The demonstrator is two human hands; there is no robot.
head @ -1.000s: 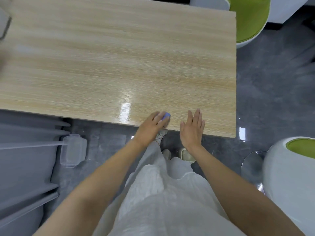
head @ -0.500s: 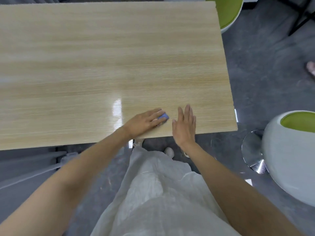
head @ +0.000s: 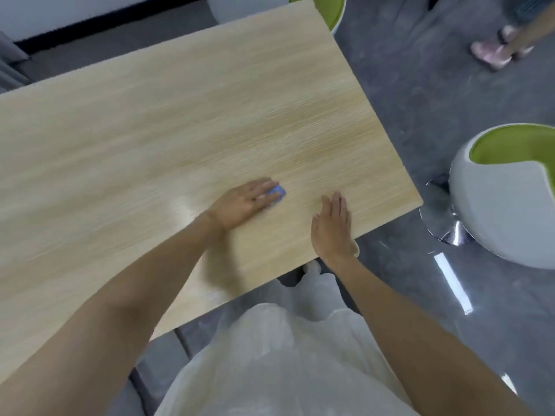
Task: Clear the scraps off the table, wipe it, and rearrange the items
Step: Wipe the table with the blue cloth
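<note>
We press our left hand point(head: 243, 202) flat on a small blue cloth point(head: 278, 193), fingers stretched out over it rather than curled, so only a bit of the cloth peeps out past the fingertips. The cloth lies on the wooden table point(head: 150, 130), inward from the near edge and toward the near right corner. Our right hand point(head: 332, 226) lies palm down just beside it, nearer that corner, fingers straight and together, holding nothing, with the wrist over the near edge. Our white skirt point(head: 285, 355) hangs below the near edge. 2 white-and-green chairs stand off the table, 1 chair point(head: 504, 211) beyond the right edge, the other chair point(head: 318, 10) at the far right corner.
</note>
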